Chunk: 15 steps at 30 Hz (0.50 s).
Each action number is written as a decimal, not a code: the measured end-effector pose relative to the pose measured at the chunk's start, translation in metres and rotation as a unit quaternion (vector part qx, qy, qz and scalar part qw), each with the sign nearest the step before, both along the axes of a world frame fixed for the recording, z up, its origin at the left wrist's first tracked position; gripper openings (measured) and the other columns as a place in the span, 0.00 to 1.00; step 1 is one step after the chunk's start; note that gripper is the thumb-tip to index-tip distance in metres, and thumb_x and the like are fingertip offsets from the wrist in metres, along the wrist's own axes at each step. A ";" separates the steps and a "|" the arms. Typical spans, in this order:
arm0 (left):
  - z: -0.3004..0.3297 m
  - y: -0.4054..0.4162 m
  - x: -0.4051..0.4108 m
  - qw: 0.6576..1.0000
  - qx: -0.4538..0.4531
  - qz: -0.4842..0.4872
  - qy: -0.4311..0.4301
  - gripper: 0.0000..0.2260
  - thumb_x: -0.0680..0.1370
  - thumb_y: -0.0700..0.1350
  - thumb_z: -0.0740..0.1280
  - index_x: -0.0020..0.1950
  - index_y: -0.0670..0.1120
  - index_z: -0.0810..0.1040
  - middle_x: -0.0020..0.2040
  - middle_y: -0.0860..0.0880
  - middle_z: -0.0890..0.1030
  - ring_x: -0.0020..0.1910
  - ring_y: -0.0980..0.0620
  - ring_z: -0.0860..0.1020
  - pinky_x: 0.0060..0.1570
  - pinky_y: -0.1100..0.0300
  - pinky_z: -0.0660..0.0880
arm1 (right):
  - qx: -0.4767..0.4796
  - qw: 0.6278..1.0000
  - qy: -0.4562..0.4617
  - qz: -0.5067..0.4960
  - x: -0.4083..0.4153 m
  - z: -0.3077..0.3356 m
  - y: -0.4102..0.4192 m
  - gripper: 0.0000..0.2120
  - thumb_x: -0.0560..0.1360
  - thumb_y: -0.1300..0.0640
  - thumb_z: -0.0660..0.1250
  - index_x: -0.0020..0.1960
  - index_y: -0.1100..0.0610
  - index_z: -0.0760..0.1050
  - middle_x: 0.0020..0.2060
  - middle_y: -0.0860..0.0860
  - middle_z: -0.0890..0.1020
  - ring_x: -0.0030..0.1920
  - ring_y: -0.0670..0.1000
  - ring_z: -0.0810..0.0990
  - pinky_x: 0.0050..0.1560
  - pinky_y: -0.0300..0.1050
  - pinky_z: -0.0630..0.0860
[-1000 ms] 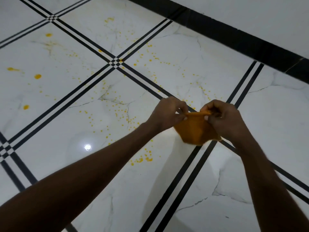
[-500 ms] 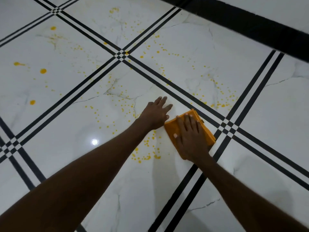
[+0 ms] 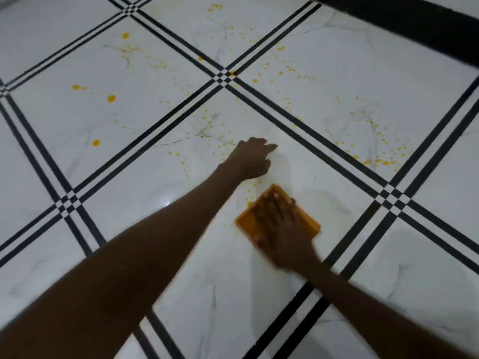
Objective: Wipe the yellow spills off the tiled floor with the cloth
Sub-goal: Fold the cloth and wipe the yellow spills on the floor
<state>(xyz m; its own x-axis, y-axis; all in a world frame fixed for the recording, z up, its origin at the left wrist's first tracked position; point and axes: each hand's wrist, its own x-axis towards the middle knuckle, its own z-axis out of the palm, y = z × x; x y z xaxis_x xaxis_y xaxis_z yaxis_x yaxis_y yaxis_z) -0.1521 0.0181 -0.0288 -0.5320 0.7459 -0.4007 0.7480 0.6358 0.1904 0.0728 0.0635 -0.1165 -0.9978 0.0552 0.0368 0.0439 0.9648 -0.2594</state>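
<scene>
Left of the cloth [image 3: 248,221], large yellow spills [image 3: 111,98] dot the white tiled floor [image 3: 129,182], unchanged since half a second ago and well apart from it. Nearer, the left hand [image 3: 252,161] lies palm down on the tile just up and left of the cloth, fingers spread, holding nothing; it has kept its place. The cloth, folded flat and orange, has slid down and left from beside the black grout lines [image 3: 363,242] toward the small drops [image 3: 250,191] at its upper-left edge, and now covers part of that cluster. On top of it the right hand [image 3: 281,224] presses with open, flat fingers, blurred by motion. Right of the cloth, beyond the lines, a speckled patch [image 3: 383,160] stays untouched
</scene>
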 end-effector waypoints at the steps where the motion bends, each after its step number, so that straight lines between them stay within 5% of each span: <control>1: 0.005 -0.019 -0.006 1.000 0.008 0.011 0.017 0.27 0.83 0.52 0.60 0.82 0.51 0.61 0.81 0.45 0.62 0.79 0.43 0.60 0.75 0.46 0.57 | 0.011 0.999 0.008 -0.034 -0.015 -0.005 0.029 0.33 0.81 0.41 0.55 0.82 0.54 0.60 0.80 0.62 0.63 0.81 0.64 0.57 0.82 0.62 0.41; 5: -0.007 -0.122 -0.001 0.996 0.015 0.064 0.062 0.32 0.79 0.59 0.62 0.80 0.46 0.64 0.78 0.42 0.66 0.77 0.42 0.65 0.72 0.45 0.64 | 0.024 0.921 -0.004 -0.389 -0.011 -0.008 0.069 0.35 0.81 0.42 0.52 0.83 0.56 0.52 0.80 0.64 0.59 0.81 0.66 0.55 0.79 0.69 0.51; 7: -0.027 -0.176 0.018 0.989 0.031 0.109 0.099 0.35 0.77 0.62 0.57 0.78 0.42 0.67 0.76 0.38 0.69 0.75 0.38 0.68 0.68 0.43 0.69 | 0.032 0.902 -0.019 -0.429 0.008 0.002 0.009 0.37 0.81 0.42 0.53 0.84 0.57 0.49 0.81 0.65 0.56 0.81 0.67 0.52 0.78 0.71 0.50; 11: -0.051 -0.248 0.048 0.971 0.018 0.211 0.110 0.35 0.79 0.61 0.55 0.81 0.42 0.61 0.80 0.37 0.61 0.79 0.38 0.61 0.71 0.41 0.65 | -0.016 0.999 -0.007 -0.048 0.029 0.003 -0.112 0.38 0.79 0.41 0.59 0.84 0.54 0.52 0.83 0.61 0.53 0.83 0.64 0.47 0.79 0.70 0.49; 13: -0.053 -0.275 0.048 0.962 0.009 0.241 0.125 0.36 0.80 0.59 0.62 0.82 0.42 0.56 0.81 0.36 0.57 0.80 0.37 0.57 0.72 0.39 0.63 | -0.004 0.992 0.017 0.121 -0.015 -0.001 -0.093 0.37 0.79 0.39 0.59 0.83 0.52 0.55 0.82 0.59 0.56 0.83 0.61 0.49 0.80 0.68 0.49; 15: -0.051 -0.300 0.046 0.957 -0.012 0.262 0.120 0.40 0.79 0.60 0.66 0.83 0.44 0.53 0.82 0.36 0.53 0.81 0.37 0.54 0.72 0.38 0.62 | 0.019 0.991 0.037 0.125 -0.067 -0.011 -0.050 0.35 0.79 0.39 0.58 0.82 0.53 0.59 0.81 0.59 0.62 0.82 0.61 0.55 0.80 0.67 0.51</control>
